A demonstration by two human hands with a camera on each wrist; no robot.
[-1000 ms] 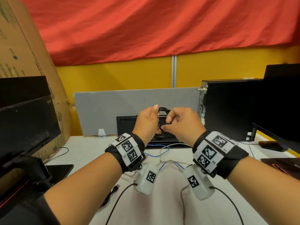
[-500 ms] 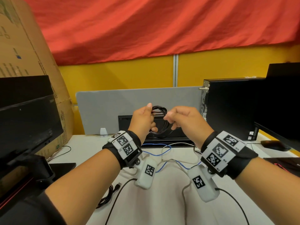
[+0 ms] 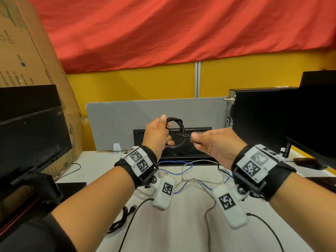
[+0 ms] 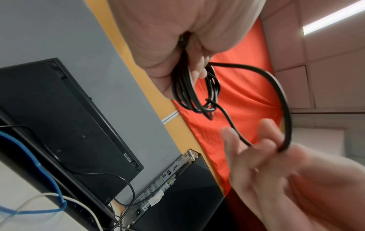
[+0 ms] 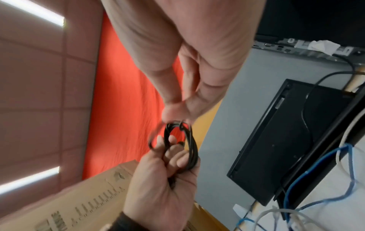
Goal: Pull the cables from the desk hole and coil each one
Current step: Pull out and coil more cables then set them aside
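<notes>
At the left, a dull corrugated cardboard box (image 3: 27, 70) leans behind a matte black monitor (image 3: 31, 135) whose left side is cut off by the frame edge. Above the white table (image 3: 181, 230), the left hand (image 3: 157, 133) has its fingers curled around a round coil of thin, smooth black cable (image 3: 177, 132), while the right hand (image 3: 216, 144) pinches the coil's free strand between thumb and fingertips, the pinch blurred in the wrist views. Loose blue cable (image 3: 183, 168) and grey cable (image 3: 209, 180) lie on the table beneath the hands, their far ends hidden near a flat black unit (image 3: 200, 131); a glossy black computer tower (image 3: 261, 120) stands at the right.
</notes>
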